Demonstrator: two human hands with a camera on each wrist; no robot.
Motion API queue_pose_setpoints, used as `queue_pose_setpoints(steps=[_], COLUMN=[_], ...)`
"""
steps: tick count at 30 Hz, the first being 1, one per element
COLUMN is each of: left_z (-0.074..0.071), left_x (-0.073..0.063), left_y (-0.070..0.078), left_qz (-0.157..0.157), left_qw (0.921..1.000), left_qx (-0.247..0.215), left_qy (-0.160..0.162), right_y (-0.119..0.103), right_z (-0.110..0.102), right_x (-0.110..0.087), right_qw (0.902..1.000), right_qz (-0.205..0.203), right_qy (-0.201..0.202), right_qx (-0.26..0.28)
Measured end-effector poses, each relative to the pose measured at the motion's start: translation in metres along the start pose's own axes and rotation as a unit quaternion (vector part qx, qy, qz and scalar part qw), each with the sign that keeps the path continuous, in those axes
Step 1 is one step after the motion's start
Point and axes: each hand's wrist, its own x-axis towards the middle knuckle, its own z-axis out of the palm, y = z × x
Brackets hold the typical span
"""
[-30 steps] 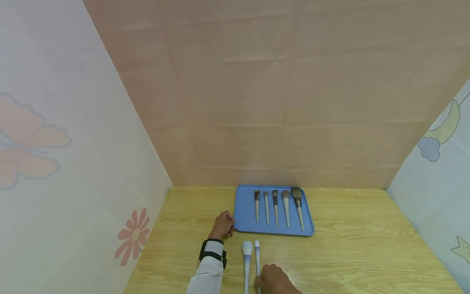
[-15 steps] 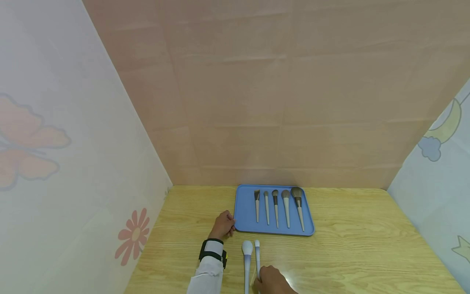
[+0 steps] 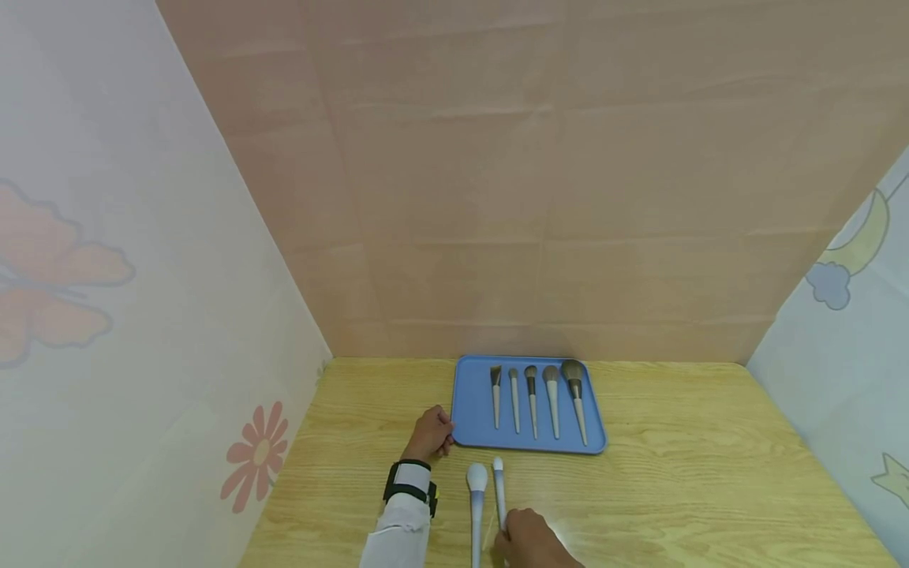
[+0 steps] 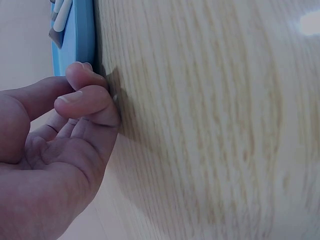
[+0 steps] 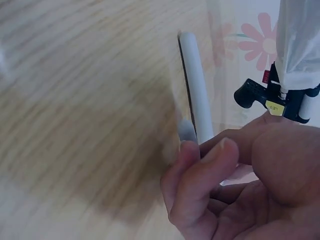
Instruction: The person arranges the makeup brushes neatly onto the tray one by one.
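My left hand [image 3: 430, 433] is at the near left corner of a blue tray [image 3: 470, 432], its fingers curled and the fingertips holding the rim [image 4: 85, 40]. Several makeup brushes with dark bristles, such as the big one [image 3: 578, 408], lie side by side in the tray. In front of the tray, my right hand [image 3: 534, 541] pinches a slim white makeup brush [image 3: 499, 483] by its handle; the handle's end [image 5: 186, 131] pokes out past the fingertips in the right wrist view. A thicker white makeup brush [image 3: 476, 505] lies on the table just to its left.
The wood-grain table [image 3: 682, 465] meets a tan backdrop [image 3: 540, 237] behind the tray. Pale patterned panels [image 3: 185, 315] stand on the left and right sides. A black strap [image 3: 410, 481] circles my left wrist.
The slim brush has shifted slightly forward, and its handle now slants more in my right hand. My left hand, the tray and the thicker brush have stayed in place.
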Motion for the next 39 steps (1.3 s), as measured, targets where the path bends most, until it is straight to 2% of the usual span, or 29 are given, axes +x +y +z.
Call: queue_pose_setpoints(steps=[12, 17, 33, 39], left_z=[0.001, 0.003, -0.002, -0.002], left_x=[0.0, 0.002, -0.004, -0.004], left_y=[0.001, 0.0, 0.007, 0.009], left_qz=[-0.009, -0.015, -0.037, -0.041], left_qw=[0.9999, 0.9999, 0.9993, 0.999], left_qx=[-0.005, -0.007, -0.006, -0.011], left_qy=[0.002, 0.003, -0.004, 0.014], right_y=[-0.011, -0.014, -0.017, -0.018], right_z=[-0.02, -0.03, -0.049, -0.06], right_x=[0.007, 0.01, 0.036, 0.051], right_qw=[0.9995, 0.9981, 0.9967, 0.9949], right_qz=[-0.016, -0.04, -0.045, -0.061], right_qy=[0.01, 0.011, 0.065, 0.08], right_qx=[0.026, 0.046, 0.013, -0.005])
